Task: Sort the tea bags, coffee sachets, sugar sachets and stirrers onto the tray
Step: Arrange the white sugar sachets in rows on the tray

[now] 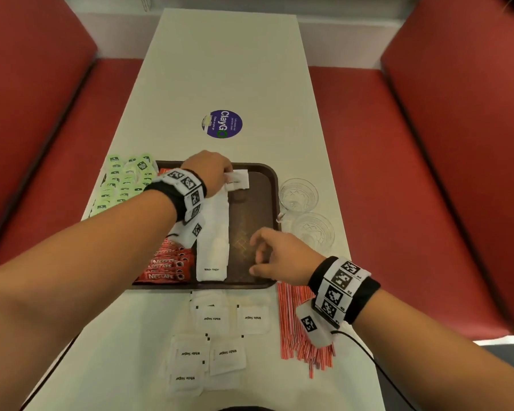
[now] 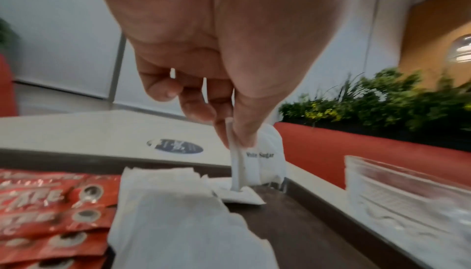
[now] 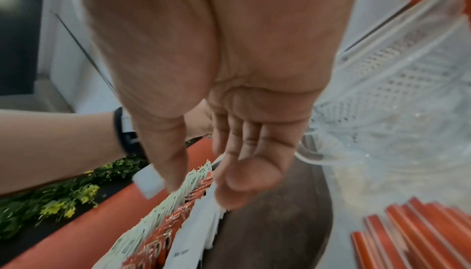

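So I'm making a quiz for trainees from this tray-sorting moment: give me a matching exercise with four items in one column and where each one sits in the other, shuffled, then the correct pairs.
Items
1. coffee sachets
2. tea bags
3. stirrers
4. glass dishes

Places
A. on the table, right of the tray, toward the far end
B. on the table, off the tray's near right corner
C. in a row along the tray's left side
D. on the table, left of the tray

Pairs: 1-C, 2-D, 3-B, 4-A
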Tool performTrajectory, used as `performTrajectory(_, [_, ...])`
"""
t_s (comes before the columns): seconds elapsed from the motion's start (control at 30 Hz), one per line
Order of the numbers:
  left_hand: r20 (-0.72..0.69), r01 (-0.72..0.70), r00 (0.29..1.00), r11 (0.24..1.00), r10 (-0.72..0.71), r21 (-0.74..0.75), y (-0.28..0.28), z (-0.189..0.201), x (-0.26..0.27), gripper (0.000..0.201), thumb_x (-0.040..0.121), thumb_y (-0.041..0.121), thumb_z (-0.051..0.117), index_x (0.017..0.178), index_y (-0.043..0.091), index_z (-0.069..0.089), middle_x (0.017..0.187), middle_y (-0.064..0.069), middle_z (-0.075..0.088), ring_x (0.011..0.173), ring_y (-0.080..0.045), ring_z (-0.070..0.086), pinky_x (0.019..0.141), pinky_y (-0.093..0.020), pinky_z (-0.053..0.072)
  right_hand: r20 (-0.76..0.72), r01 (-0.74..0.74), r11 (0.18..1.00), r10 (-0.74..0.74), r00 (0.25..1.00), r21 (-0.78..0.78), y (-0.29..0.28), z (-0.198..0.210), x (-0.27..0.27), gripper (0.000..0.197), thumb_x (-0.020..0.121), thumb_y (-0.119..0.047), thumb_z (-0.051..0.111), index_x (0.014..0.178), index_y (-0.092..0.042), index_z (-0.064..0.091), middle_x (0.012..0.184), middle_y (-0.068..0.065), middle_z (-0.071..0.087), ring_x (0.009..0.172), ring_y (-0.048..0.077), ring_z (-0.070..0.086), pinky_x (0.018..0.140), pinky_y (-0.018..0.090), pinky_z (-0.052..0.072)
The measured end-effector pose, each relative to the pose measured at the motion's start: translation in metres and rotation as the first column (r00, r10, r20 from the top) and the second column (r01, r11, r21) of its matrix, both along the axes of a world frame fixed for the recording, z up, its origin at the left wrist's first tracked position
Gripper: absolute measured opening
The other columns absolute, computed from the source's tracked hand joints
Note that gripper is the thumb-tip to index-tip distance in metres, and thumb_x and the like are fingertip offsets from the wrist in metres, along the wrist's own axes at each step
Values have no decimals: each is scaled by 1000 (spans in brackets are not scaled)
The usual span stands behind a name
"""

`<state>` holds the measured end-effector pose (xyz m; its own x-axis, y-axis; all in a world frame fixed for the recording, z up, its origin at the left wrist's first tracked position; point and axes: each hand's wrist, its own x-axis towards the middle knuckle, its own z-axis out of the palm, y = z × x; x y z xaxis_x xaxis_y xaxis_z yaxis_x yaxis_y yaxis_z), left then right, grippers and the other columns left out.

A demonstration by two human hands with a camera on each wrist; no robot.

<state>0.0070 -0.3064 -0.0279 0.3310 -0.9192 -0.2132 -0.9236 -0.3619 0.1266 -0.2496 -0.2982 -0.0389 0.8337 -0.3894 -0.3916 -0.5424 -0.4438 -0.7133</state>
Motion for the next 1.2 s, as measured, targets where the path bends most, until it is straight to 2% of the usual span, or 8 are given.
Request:
performTrajectory(0.17, [31, -4, 1000, 994, 1, 105, -37, -24, 8, 23, 95, 28, 62, 115, 22, 71, 114, -3, 70, 100, -27, 64, 78, -32, 48, -199, -330, 936, 302, 932, -125, 18, 10, -3, 33, 90, -35, 72, 118, -20, 63, 87, -9, 63, 77, 11, 57, 73, 27, 48])
performTrajectory(0.3, [69, -68, 996, 985, 57, 161, -49, -42, 8, 21, 90, 24, 64, 109, 19, 72, 106, -5, 71, 89, -27, 65, 76, -33, 51, -334, -460, 866, 383, 861, -194, 25, 4, -4, 31, 90, -44, 68, 114, -24, 72, 90, -10, 61, 86, 12, 57, 81, 31, 51])
performTrajectory(0.5, [150, -120, 983, 990, 109, 68, -50, -53, 8, 42, 84, 40, 73, 117, 17, 62, 112, -7, 66, 103, -31, 63, 89, -42, 53, -439, -505, 821, 363, 822, -268, 35, -10, -6, 41, 89, -51, 67, 121, -26, 69, 114, -1, 70, 102, 23, 65, 86, 39, 55])
performTrajectory(0.63, [139, -23, 990, 991, 4, 135, -50, -50, -4, 49, 76, 54, 75, 111, 21, 65, 106, -3, 67, 98, -27, 64, 85, -39, 54, -470, -538, 775, 359, 807, -332, 45, -15, -8, 44, 90, -51, 65, 122, -21, 68, 111, 3, 70, 99, 27, 66, 84, 41, 57])
performTrajectory(0.8, [211, 22, 976, 982, -62, 188, -46, -46, -12, 31, 82, 29, 73, 111, 22, 69, 104, -3, 68, 96, -27, 65, 82, -36, 53, -476, -531, 755, 330, 815, -385, 55, -23, -10, 41, 88, -50, 68, 111, -16, 70, 97, 5, 71, 86, 27, 67, 77, 42, 59])
performTrajectory(0.87, [218, 35, 973, 981, -78, 193, -45, -44, -14, 31, 82, 28, 74, 112, 23, 68, 107, -3, 68, 100, -27, 64, 83, -36, 51, -472, -515, 762, 313, 824, -393, 58, -24, -10, 39, 88, -48, 69, 110, -15, 69, 95, 5, 70, 84, 27, 66, 75, 41, 59])
performTrajectory(1.0, [174, 71, 980, 987, -97, 146, -30, -29, -22, 40, 82, 45, 74, 116, 24, 66, 114, -2, 66, 107, -27, 61, 91, -40, 50, -471, -488, 781, 286, 835, -391, 65, -27, -9, 34, 88, -44, 70, 106, -15, 68, 93, 4, 69, 82, 26, 66, 75, 40, 59])
performTrajectory(1.2, [-65, 118, 990, 990, -123, -81, 36, 16, -54, 22, 92, 41, 62, 106, 27, 69, 111, 2, 65, 107, -22, 58, 93, -40, 49, -492, -471, 800, 261, 830, -370, 70, -26, -4, 25, 90, -35, 70, 105, -15, 68, 96, 4, 69, 85, 25, 66, 78, 39, 58])
